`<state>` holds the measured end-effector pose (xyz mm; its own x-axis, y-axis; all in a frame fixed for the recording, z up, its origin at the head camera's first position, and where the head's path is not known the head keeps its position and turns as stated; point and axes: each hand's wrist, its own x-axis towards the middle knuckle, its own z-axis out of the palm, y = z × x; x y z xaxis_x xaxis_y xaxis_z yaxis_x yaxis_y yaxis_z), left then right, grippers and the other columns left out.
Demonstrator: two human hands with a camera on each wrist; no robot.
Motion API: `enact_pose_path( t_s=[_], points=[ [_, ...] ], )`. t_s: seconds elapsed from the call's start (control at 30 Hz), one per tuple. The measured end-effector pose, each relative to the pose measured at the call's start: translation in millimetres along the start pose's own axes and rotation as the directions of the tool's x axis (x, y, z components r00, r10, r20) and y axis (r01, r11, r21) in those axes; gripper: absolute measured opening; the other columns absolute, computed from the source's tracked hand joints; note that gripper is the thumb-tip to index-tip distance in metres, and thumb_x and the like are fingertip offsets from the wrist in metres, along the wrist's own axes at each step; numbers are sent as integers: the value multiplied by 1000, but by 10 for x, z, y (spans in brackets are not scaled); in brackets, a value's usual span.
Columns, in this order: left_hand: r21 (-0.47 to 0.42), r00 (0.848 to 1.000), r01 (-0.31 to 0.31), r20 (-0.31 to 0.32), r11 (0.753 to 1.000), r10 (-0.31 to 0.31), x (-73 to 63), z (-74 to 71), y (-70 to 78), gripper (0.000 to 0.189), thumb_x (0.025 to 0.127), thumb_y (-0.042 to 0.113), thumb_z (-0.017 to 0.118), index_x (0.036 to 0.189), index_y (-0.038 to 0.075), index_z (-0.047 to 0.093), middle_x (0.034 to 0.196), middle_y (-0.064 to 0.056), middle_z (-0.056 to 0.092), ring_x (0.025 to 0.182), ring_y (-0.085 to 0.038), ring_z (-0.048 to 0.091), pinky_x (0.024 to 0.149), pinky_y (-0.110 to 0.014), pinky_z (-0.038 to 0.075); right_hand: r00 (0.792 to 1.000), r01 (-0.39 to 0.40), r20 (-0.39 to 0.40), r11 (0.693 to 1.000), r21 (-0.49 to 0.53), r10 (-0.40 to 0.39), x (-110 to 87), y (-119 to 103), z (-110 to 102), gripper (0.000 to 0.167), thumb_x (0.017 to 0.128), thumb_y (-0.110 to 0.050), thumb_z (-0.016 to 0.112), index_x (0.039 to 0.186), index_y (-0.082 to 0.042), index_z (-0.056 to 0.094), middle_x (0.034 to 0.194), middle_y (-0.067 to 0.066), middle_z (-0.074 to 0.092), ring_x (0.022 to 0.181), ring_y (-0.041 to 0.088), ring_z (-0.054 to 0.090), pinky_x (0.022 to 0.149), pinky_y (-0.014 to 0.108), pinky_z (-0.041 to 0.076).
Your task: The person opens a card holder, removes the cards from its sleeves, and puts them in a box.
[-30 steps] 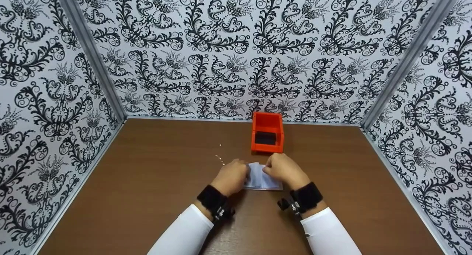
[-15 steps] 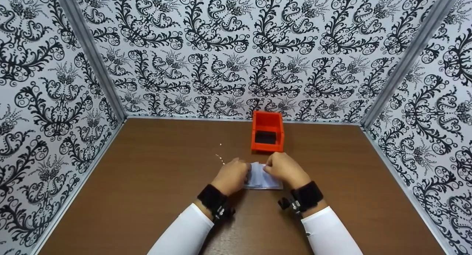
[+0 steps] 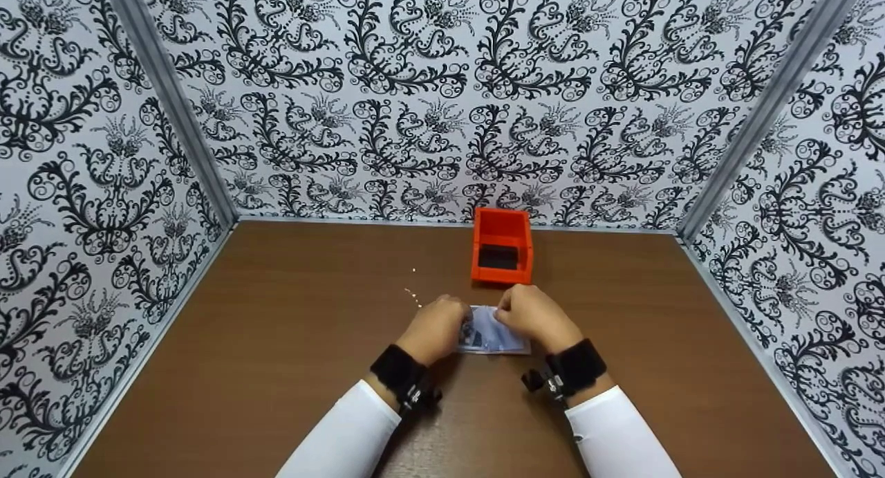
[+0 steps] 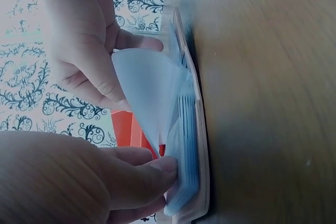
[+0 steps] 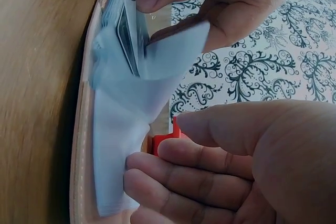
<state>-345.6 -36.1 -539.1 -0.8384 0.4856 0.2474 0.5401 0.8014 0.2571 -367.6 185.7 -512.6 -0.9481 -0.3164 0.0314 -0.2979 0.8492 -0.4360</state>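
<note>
A small card holder (image 3: 494, 352) lies open on the table, with a tan stitched cover (image 5: 79, 145) and a stack of clear plastic sleeves (image 4: 186, 145). My left hand (image 3: 434, 329) is at its left side, pinching the sleeves' edge between thumb and fingers. Beside that thumb a dark-faced card (image 5: 128, 38) shows in the right wrist view. One pale sleeve (image 4: 147, 82) stands up, curved, between the hands. My right hand (image 3: 538, 320) is at the right side, its loosely bent fingertips touching the turned sleeves (image 5: 118, 156).
Beyond the hands stands an orange bin (image 3: 502, 277) with a dark patch on its floor, near the back wall. Several small pale specks (image 3: 413, 297) show on the brown table (image 3: 311, 339) left of it. Patterned walls (image 3: 429, 118) enclose the table at back and sides.
The pale sleeve that covered the middle of the card holder has shifted, and a dark picture or card now shows beside my left fingers. Both hands have hardly moved.
</note>
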Motion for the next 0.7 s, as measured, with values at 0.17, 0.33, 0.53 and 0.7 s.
enact_pose_path(
  t_s=[0.17,0.33,0.53,0.7],
  points=[
    [8,1000,-3,9,1000,3,7,-17,-7,15,86,0,81,84,15,82,89,-4,76,88,-25,72,79,-44,62,1000,20,-21,999,31,-19,-13,-79,-23,11,97,-20,83,88,-13,84,84,-1,79,71,13,64,71,37,58],
    [15,1000,2,13,1000,-2,12,-36,-10,14,85,0,81,81,14,82,89,-5,77,87,-26,73,81,-46,62,997,74,1,994,74,-75,-49,-221,-29,22,90,-23,91,77,-15,74,70,-6,65,64,12,56,63,32,49],
    [17,1000,-10,-6,1000,10,4,-28,-17,20,86,-1,79,74,15,77,85,-4,75,80,-24,71,74,-44,60,995,95,3,995,1,-95,-63,-342,37,29,83,-24,95,76,-15,68,72,-6,56,68,15,53,64,34,44],
    [10,999,-26,-26,1000,27,2,-19,-20,24,83,-3,81,69,15,71,80,-4,73,67,-21,63,63,-44,57,997,82,9,996,-46,-81,-50,-350,93,24,78,-15,92,76,-13,68,75,-3,58,71,17,54,65,35,45]
  ],
)
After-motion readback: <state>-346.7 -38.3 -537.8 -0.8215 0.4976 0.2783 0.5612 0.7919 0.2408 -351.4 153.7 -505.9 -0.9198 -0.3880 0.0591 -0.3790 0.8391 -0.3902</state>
